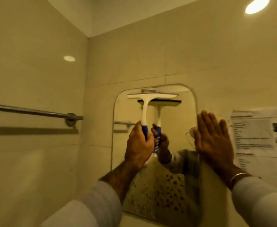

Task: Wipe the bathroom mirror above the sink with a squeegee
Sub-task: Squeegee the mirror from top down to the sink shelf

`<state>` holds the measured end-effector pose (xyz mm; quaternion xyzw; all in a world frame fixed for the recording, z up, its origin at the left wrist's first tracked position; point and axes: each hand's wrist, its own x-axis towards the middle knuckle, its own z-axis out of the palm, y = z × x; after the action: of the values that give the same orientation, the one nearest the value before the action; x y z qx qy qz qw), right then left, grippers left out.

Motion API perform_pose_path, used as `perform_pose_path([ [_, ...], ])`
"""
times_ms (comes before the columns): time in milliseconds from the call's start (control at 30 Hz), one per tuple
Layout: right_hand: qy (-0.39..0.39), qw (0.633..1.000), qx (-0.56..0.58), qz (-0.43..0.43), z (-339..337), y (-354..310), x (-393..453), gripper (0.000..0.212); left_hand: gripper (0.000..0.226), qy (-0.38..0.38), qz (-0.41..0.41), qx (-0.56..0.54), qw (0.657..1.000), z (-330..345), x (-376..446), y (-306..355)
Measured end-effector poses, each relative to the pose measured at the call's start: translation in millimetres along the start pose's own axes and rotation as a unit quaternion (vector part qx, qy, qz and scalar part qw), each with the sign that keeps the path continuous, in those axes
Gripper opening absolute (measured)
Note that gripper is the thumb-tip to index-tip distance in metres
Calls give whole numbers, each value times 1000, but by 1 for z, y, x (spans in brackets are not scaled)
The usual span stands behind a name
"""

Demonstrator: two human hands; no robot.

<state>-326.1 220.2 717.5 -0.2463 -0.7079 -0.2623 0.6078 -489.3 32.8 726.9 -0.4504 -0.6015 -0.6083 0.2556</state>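
A rounded rectangular mirror (175,122) hangs on the beige tiled wall ahead. My left hand (138,145) grips the blue handle of a white squeegee (150,96), held upright with its blade level near the mirror's top edge. The squeegee's reflection shows just behind it in the glass. My right hand (214,138) is flat with fingers spread, pressed against the mirror's right edge and the wall beside it. Both arms wear light grey sleeves, and a thin bracelet sits on the right wrist.
A metal towel bar (36,112) runs along the left wall at mirror height. Printed paper sheets (262,138) are stuck to the wall right of the mirror. A round ceiling light (257,5) glows at the top right.
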Motion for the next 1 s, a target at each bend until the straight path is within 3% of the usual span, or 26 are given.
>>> perform_pose_path([
  [233,-3,1000,5,-6,2,5,-3,63,39,68,-2,-15,998,-14,47,-32],
  [533,-33,998,-44,6,16,13,-3,66,38,88,-19,11,996,-26,83,-71],
  [733,-20,999,-41,0,14,11,-2,65,33,63,-32,5,997,-20,82,-88],
  [1000,21,999,-27,-3,9,2,-2,62,30,17,-42,50,998,-17,17,-131],
])
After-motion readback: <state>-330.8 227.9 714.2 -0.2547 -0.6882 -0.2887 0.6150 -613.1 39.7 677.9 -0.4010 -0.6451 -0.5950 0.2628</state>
